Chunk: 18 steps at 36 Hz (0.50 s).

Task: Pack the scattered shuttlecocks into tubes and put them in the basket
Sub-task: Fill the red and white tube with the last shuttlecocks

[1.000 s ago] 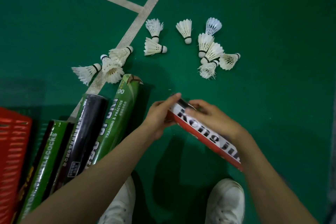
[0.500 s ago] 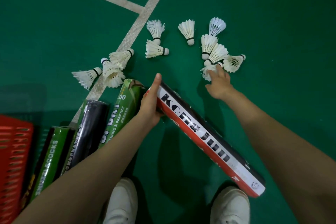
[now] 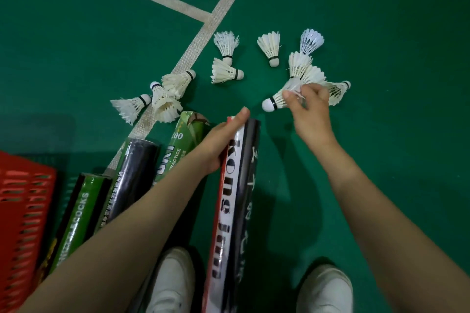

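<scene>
My left hand (image 3: pixel 221 141) grips the top end of a long red, white and black tube (image 3: pixel 235 201) that runs down between my shoes. My right hand (image 3: pixel 309 107) pinches the feathers of a white shuttlecock (image 3: pixel 276 100), its cork pointing left toward the tube's mouth. Several more shuttlecocks lie scattered on the green floor: a cluster (image 3: pixel 306 68) just behind my right hand, two (image 3: pixel 226 63) in the middle, one (image 3: pixel 270 47) alone, and a group (image 3: pixel 162 99) at the left on the court line. A red basket (image 3: pixel 23 213) stands at the left edge.
Three more tubes lie side by side left of my left arm: a green one (image 3: pixel 178 150), a black one (image 3: pixel 129 173) and a green-black one (image 3: pixel 76 213). White court lines (image 3: pixel 203 33) cross the floor. My white shoes (image 3: pixel 170 279) are at the bottom.
My right hand has picked a shuttlecock out of the right cluster and lifted it toward the tube. My left hand has swung the tube from slanting right to nearly straight up the view.
</scene>
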Available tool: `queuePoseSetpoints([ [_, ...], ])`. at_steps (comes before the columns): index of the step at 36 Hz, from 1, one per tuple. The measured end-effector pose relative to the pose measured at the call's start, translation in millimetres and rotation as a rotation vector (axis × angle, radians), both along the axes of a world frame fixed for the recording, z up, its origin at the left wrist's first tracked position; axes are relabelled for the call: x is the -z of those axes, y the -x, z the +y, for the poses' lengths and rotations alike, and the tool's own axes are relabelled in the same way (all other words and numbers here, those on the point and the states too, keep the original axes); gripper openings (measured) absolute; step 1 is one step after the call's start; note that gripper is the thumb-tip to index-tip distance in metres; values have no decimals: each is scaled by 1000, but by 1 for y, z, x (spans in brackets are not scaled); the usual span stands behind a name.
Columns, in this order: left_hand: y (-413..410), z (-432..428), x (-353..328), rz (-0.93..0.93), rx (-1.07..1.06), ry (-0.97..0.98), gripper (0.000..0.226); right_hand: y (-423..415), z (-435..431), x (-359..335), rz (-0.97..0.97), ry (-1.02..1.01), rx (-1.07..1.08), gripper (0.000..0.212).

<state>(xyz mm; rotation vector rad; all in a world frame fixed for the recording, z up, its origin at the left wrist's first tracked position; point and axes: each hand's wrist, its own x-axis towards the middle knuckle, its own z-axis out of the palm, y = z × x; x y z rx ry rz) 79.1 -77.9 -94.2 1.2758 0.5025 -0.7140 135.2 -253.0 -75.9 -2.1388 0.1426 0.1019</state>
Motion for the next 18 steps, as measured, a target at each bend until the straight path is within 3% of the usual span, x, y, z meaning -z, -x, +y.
queuePoseSetpoints([
  [2, 9, -2, -1, -9, 11, 12, 67, 8, 3, -8, 58, -118, 2, 25],
  [4, 18, -3, -2, -10, 31, 32, 62, 18, 3, -13, 86, -180, -57, 28],
  [7, 27, -4, 1, -51, 67, 21, 75, 34, 1, -16, 123, -85, -302, 15],
  [10, 36, -7, -1, -86, 140, 59, 79, 47, 1, -16, 222, -42, -477, 22],
  [13, 42, -10, -3, -117, 195, 95, 80, 60, 6, -20, 311, -47, -569, 37],
  [15, 44, -8, -2, -115, 217, 97, 90, 70, 11, -23, 412, -129, -569, 59],
  [18, 46, -2, 0, -92, 181, 49, 106, 75, 17, -20, 382, -192, -475, 71],
])
